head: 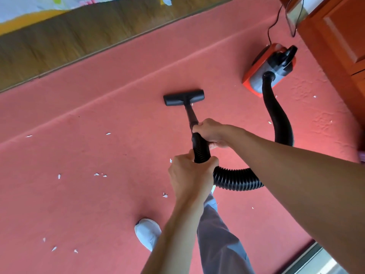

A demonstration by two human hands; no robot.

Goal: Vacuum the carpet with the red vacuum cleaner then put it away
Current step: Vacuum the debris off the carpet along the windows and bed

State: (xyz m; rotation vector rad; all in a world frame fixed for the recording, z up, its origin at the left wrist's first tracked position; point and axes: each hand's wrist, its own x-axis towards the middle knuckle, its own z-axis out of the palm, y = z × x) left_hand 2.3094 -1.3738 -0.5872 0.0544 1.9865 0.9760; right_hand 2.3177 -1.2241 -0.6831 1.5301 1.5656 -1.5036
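Observation:
The red vacuum cleaner point(270, 69) stands on the pink-red carpet point(98, 151) at the upper right. Its black ribbed hose point(280, 123) loops down and left to the wand point(190, 115). The black floor nozzle point(183, 97) lies flat on the carpet ahead of me. My right hand point(211, 133) grips the wand where it joins the hose. My left hand point(189, 177) is closed around the hose just behind it. Several small white paper scraps point(99, 175) lie scattered on the carpet to the left and below.
A wooden bed frame point(69, 42) with bedding runs along the top left. An orange-brown wooden cabinet point(341, 46) stands at the right, the vacuum's power cord point(273, 26) running up beside it. My white shoe point(147, 233) and grey trouser leg are below. A door track shows at the bottom right.

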